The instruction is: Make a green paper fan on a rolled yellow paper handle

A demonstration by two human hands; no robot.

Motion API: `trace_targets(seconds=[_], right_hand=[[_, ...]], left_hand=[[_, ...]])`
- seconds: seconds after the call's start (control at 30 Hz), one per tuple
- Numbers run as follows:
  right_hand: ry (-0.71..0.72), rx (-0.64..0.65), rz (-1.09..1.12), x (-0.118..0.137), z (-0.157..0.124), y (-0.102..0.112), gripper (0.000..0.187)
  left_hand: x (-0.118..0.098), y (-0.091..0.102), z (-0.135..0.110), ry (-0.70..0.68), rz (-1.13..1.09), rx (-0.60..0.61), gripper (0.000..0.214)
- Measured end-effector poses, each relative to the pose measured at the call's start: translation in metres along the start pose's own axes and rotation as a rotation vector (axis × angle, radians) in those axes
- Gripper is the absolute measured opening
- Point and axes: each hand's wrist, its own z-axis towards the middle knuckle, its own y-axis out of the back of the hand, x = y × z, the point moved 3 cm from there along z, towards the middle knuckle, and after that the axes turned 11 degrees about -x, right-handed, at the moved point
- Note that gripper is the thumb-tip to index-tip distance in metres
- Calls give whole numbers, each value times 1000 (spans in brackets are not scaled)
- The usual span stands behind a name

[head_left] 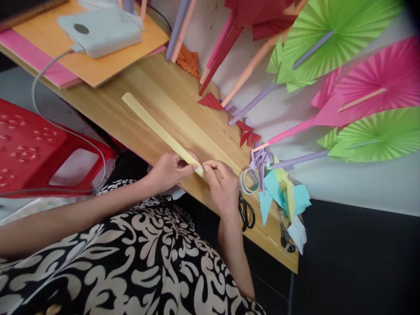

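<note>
A long folded yellow paper strip (pixel 149 120) lies slantwise on the wooden table (pixel 183 94). My left hand (pixel 169 168) pinches the strip's near end, fingers closed on it. My right hand (pixel 221 186) meets it at the same end, thumb and forefinger pinched on the strip's tip or a small pale bit there. A roll of clear tape (pixel 249 180) and black scissors (pixel 246 213) sit just right of my right hand.
Green and pink paper fans (pixel 357 78) with rolled paper sticks lean on the white wall. Coloured paper scraps (pixel 284 197) lie by the table's right end. A white device (pixel 100 28) with a cable rests on orange and pink sheets. A red plastic stool (pixel 33 146) stands left.
</note>
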Motion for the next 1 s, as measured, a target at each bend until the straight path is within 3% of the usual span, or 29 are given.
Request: trace_targets(seconds=[0.13,0.33,0.53,0.63,1.0], right_hand=[[-12,15,91,-5,-1,7,23],[288,-54,-126,6,-1,7,14],[368,-35,-259,14,2,4,15],[285,-11,-242,12,1,1,18],[-312,-21,174,-2,-7,-13,17]], left_hand=[[1,0,0,8,-12,-14,7],[3,0,1,-9,16,-24,9],[2,0,0,8,18,-20,8],[2,0,0,17,20,-24,8],[2,1,1,-47,58,7,14]])
